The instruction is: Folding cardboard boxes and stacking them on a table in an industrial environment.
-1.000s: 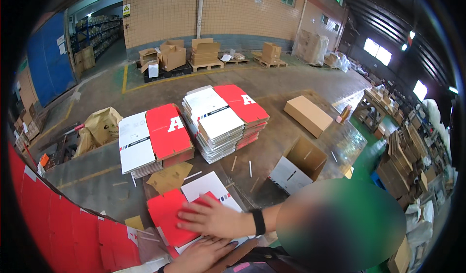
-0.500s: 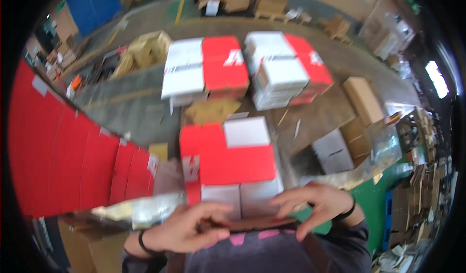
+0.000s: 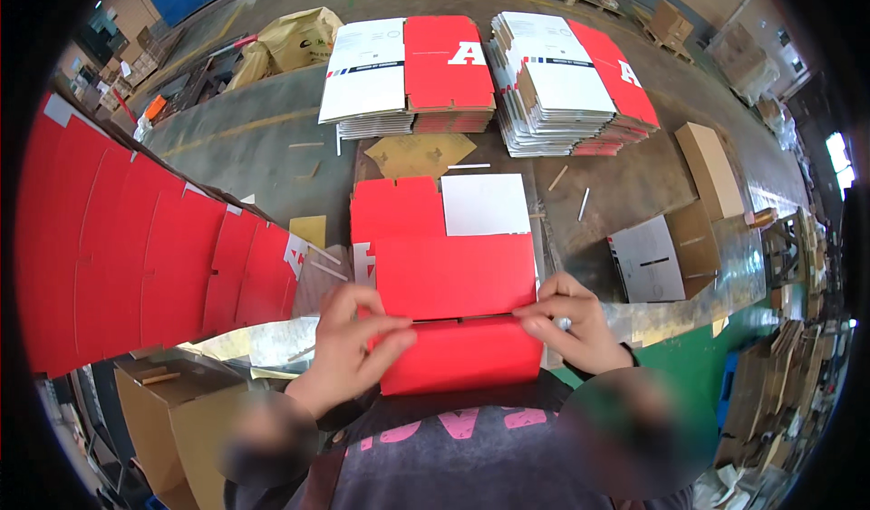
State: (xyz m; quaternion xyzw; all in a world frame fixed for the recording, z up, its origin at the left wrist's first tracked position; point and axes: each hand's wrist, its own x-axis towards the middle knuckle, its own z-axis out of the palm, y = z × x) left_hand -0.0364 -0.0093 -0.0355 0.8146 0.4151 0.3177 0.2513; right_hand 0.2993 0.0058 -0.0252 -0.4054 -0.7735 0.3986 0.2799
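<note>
A red-and-white cardboard carton blank (image 3: 456, 273) lies on the table in front of me. A red panel (image 3: 462, 356) on its near side reaches back toward my body, with a narrow gap along the crease between it and the main panel. My left hand (image 3: 358, 340) pinches the left end of this crease with thumb and curled fingers. Thumb and fingers of my right hand (image 3: 573, 325) close on the right end. Beyond the carton's main panel show a red flap and a white flap.
Two stacks of flat red-and-white cartons (image 3: 367, 66) (image 3: 566, 84) stand at the far side. Red cartons (image 3: 154, 247) stand packed in a row at the left. An opened brown-and-white box (image 3: 648, 261) sits at the right. A brown carton (image 3: 195, 424) is at lower left.
Both hands have moved forward, away from my body, to the crease. The near white panels are now covered by a red panel. The view has tilted down.
</note>
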